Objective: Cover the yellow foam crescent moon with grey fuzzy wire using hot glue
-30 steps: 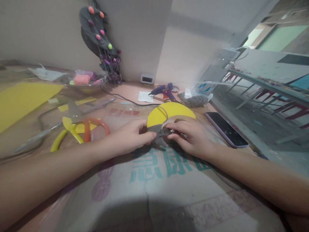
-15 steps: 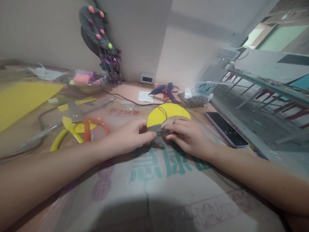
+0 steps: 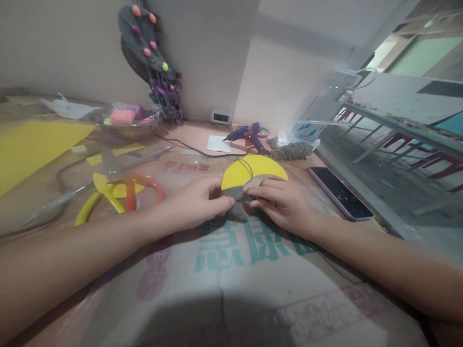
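A yellow crescent-shaped piece (image 3: 265,165) is held between my two hands over the printed cardboard. Grey yarn (image 3: 233,193) wraps its lower left part, and a loop of it lies across the yellow face. My left hand (image 3: 202,200) grips the wrapped end, thumb on top, the other fingers mostly hidden underneath. Thumb and fingertips of my right hand (image 3: 280,200) are pinched together on the grey yarn at the inner edge of the crescent. A thin strand trails from under the right wrist along the cardboard.
Scissors with yellow and orange handles (image 3: 130,193) lie left. Behind are a blue glue gun (image 3: 249,135), a grey yarn skein (image 3: 292,151) and a small digital clock (image 3: 221,116). A phone (image 3: 340,193) lies right, near the table edge. A decorated grey crescent (image 3: 139,46) hangs at the wall.
The yellow crescent has shifted very slightly to the right. My right fingers have closed a little more on the yarn; both hands otherwise stay in place.
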Motion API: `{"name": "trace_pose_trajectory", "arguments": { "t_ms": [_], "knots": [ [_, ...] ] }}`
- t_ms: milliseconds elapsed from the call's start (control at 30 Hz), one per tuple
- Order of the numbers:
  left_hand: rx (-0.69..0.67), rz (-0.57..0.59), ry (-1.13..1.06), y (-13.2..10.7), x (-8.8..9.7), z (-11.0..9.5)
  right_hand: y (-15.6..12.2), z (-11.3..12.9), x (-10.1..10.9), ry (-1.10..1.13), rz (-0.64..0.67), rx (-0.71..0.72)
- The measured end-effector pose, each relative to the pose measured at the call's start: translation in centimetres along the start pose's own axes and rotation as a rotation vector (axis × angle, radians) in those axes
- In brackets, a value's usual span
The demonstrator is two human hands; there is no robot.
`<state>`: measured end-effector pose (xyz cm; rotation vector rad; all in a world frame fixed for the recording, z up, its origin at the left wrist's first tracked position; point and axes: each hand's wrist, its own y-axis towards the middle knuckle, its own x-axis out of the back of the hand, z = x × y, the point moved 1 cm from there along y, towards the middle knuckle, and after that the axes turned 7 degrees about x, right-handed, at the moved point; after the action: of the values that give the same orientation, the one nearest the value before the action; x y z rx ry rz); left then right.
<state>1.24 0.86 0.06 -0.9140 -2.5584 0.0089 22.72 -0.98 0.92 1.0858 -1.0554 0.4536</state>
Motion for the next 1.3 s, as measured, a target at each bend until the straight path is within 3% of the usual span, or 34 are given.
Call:
{"name": "trace_pose_trajectory", "arguments": {
  "t_ms": [267,500,1033,1200,1300],
  "knots": [
    [-0.020,-0.031,-0.018,-0.05,0.00,-0.16,0.00,0.22,0.45,0.092,-0.061,-0.101],
    [-0.044,-0.001,-0.025,-0.03,0.01,0.17,-0.37,0.38,-0.03,0.176,0.011,-0.248],
    [-0.069,-0.026,-0.029,-0.11,-0.14,0.44,-0.02,0.40,-0.12,0.255,0.117,-0.079],
    [-0.054,-0.072,-0.055,0.01,-0.02,0.49,0.11,0.54,0.12,0.243,0.127,-0.081],
    [-0.065,-0.042,-0.035,0.04,0.03,0.22,0.08,0.66,0.15,0.274,0.111,-0.128]
  ]
}}
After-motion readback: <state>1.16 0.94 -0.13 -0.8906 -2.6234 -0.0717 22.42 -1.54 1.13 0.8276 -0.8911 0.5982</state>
